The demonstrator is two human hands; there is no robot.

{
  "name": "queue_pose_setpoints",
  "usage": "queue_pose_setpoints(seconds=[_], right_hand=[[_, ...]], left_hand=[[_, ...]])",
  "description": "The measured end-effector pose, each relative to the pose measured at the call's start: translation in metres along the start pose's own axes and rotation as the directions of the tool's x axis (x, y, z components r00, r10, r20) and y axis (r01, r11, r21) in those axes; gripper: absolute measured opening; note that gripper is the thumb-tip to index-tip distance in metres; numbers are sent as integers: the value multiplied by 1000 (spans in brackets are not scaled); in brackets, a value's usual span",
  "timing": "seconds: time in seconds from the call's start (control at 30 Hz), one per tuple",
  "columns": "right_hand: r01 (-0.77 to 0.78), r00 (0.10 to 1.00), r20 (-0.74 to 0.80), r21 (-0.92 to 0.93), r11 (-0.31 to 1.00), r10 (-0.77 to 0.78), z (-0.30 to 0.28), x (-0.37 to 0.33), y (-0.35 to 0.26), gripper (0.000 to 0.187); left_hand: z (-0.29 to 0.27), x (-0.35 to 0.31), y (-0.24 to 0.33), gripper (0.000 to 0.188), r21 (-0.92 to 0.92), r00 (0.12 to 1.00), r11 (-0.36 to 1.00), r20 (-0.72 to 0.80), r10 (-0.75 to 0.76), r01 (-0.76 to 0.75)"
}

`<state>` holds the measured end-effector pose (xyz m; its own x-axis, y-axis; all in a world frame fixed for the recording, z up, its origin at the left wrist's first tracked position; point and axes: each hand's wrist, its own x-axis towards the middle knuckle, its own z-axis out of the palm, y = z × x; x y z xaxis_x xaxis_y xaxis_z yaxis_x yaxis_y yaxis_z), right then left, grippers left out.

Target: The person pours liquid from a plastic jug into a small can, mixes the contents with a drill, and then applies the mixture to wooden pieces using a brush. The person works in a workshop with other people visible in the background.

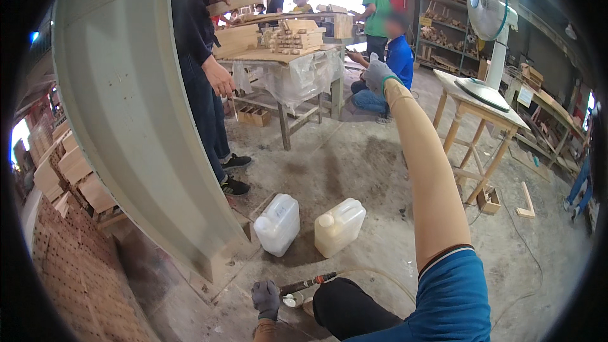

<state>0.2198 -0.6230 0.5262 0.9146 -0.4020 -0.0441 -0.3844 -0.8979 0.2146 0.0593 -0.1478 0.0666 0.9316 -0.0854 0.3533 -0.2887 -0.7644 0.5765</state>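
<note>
My left hand [266,299], in a grey glove, is low in the view with its fingers curled closed at the end of a dark, slim hand tool [304,284]. The tool has an orange-red section, and a pale hose [380,272] runs from it behind my knee. Beside the tool is a small white round piece [292,300], partly covered. My right arm reaches far forward. Its grey-gloved right hand [379,73] is raised with one finger sticking up and nothing visible in it; the other fingers are mostly turned away.
Two translucent plastic jugs, a whiter one [278,225] and a yellowish one [340,228], stand ahead on the floor. A steel column [126,88] rises at left. A person [202,82] stands behind it; another in blue [399,63] squats. A fan [487,6] stands on a wooden table [481,98].
</note>
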Motion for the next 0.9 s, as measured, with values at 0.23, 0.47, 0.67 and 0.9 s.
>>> queue_pose_setpoints(seconds=[0.23,0.47,0.67,0.9], right_hand=[[0,930,-367,84,997,31,-11,-20,20,31],[17,878,-478,24,1000,-4,-19,-7,21,30],[12,912,-410,58,998,13,-27,-4,15,74],[-23,917,-368,343,939,157,-33,-30,-14,64]], left_hand=[[6,-7,0,20,-44,998,999,-58,7,-9],[1,-9,10,18,-60,996,996,-77,53,-58],[1,-7,-10,18,34,985,993,-128,119,-116],[-5,-6,-4,19,5,993,999,-107,43,-42]])
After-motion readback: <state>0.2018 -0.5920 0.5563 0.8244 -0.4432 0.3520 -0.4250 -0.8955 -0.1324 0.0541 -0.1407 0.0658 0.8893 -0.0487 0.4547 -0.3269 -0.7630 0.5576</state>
